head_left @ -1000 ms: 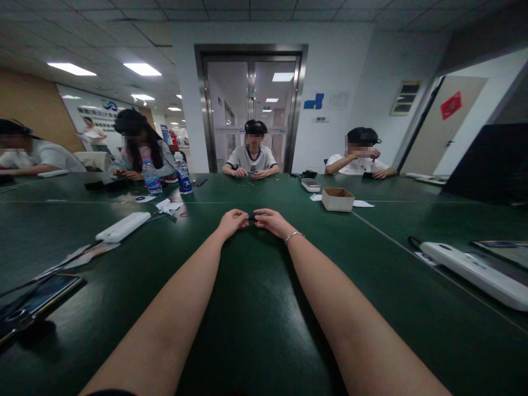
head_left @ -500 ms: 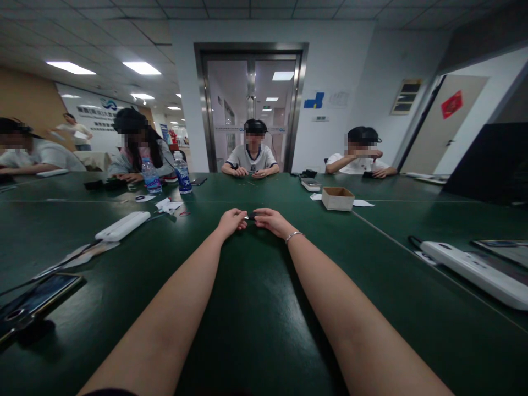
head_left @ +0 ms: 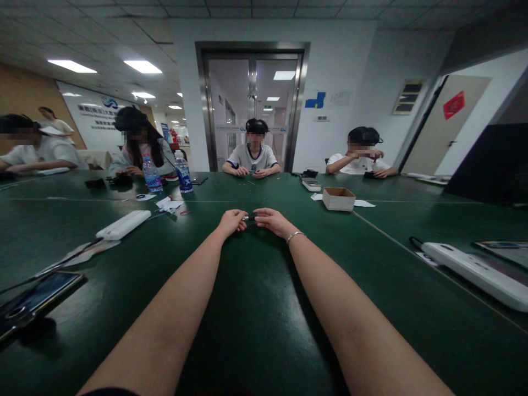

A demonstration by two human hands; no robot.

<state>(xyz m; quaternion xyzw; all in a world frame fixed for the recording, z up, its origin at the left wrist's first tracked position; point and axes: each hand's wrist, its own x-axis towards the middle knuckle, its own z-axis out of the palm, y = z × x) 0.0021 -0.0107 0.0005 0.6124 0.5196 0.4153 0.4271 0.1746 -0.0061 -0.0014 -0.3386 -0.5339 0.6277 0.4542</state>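
Both arms reach forward over the green table (head_left: 264, 308). Between my fingertips is a small dark object with a shiny metal end (head_left: 249, 217), too small to name surely. My left hand (head_left: 232, 222) pinches its metal end from the left. On the right, my right hand (head_left: 273, 221) is closed with its fingertips on the dark end, and a silver bracelet (head_left: 295, 235) circles that wrist. The object is held level just above or on the tabletop; I cannot tell which.
To the left lie a white power strip (head_left: 124, 224), a phone (head_left: 39, 300) and paper scraps (head_left: 168, 203). Two bottles (head_left: 183, 173) stand behind them. An open box (head_left: 339, 199) and a long white device (head_left: 474, 275) are on the right. Several people sit across the table.
My hands keep nearly the same place, and slightly more of the small object shows between them. In the background at left, a standing person has moved left.
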